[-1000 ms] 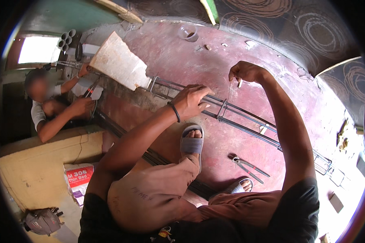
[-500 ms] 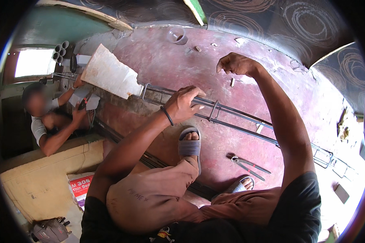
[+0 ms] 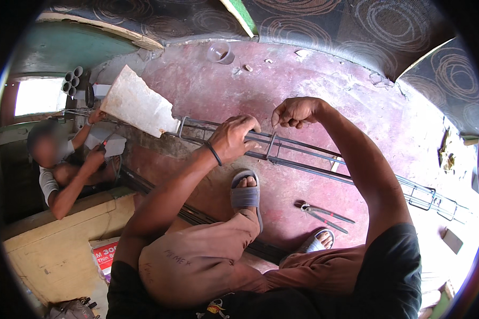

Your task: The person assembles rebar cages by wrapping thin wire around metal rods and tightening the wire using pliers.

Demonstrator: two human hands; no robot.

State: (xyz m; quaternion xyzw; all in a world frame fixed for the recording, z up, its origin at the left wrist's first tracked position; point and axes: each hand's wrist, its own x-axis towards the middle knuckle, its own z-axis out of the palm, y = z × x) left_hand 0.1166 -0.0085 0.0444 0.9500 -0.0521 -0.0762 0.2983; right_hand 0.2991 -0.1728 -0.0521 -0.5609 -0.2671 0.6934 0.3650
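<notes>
A long, narrow rebar cage [image 3: 314, 150] of thin dark bars with square stirrups runs across in front of me, from centre left to far right. Over its bars lies my left hand [image 3: 232, 137], fingers curled around the far side and thumb toward the near side. My right hand [image 3: 297, 112] is pinched closed at the top of a stirrup [image 3: 271, 144]; anything between its fingertips is too small to make out. On the floor near my feet lie pincers [image 3: 324, 213] with long dark handles.
A broken pale board [image 3: 138, 103] covers the cage's left end. At left, a co-worker [image 3: 64, 165] crouches, one hand by the board, the other holding a pliers-like tool. A clear plastic tub [image 3: 220, 53] sits at the back. Grey pipes [image 3: 72, 81] are stacked far left.
My right hand has come down and left, from above the cage to the stirrup's top. My left hand stays on the bars. The co-worker's tool hand has shifted slightly.
</notes>
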